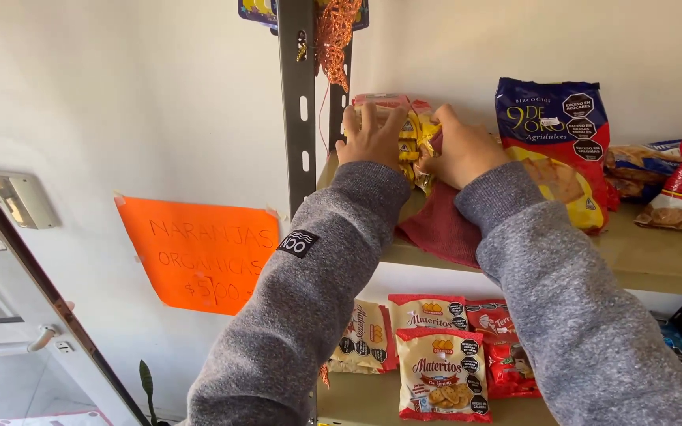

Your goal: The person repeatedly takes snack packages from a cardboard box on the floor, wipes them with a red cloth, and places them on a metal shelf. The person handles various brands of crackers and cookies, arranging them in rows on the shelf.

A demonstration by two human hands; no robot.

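Blue and red, a tall snack bag (554,150) stands on the shelf (657,256) just right of the packet I hold, with more bags (676,185) beyond it, cut off at the frame's edge. Left of the packet rises a grey metal upright (300,102), orange-red tinsel (333,35) hanging beside it, and farther left an orange paper sign (203,252) is taped to the wall. Below the packet, the lower shelf carries yellow and red biscuit bags (441,371).

Between my hands sits the packet (414,138), yellow and red, crinkled, resting above a red cloth (444,229) that droops over the shelf's front lip. My left hand (371,136) lies flat against its left side, fingers spread upward. My right hand (463,150) closes its grip around the right end, fingers curled.

Most of the packet is hidden behind my hands, so its shape is hard to make out.
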